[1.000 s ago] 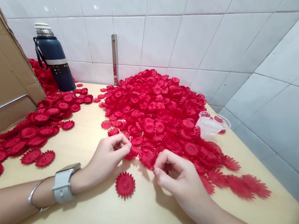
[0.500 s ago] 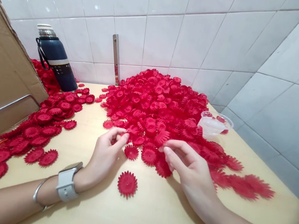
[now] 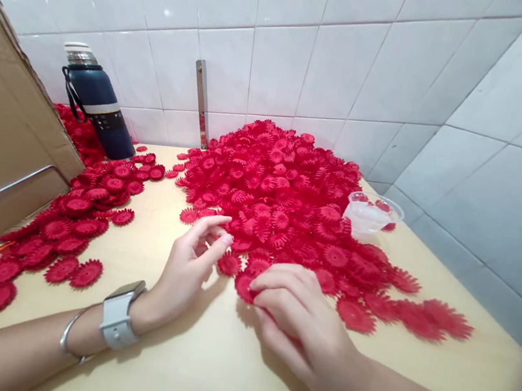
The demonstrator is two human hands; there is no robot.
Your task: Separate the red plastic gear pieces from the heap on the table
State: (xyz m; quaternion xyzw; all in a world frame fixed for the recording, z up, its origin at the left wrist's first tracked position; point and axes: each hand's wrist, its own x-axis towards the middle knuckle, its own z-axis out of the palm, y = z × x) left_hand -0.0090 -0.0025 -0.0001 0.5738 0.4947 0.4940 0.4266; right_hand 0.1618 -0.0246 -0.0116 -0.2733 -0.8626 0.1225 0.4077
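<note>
A large heap of red felt-like discs with toothed edges rises in the middle of the table. My right hand is closed at the heap's near edge, its fingertips on one red toothed disc that sticks out to the left; its fingers partly hide the disc. To the left, my left hand hovers beside the heap with thumb and forefinger apart and nothing visible between them. On that wrist are a watch with a pale strap and a silver bangle.
More red discs trail along the left, beside a cardboard box with a bent metal handle. A dark blue bottle leans near the tiled wall. A clear plastic cup lies right of the heap.
My right hand has come down and left and closed on a disc. The lone disc that lay in front of the heap no longer lies there. My left thumb and forefinger have parted.
</note>
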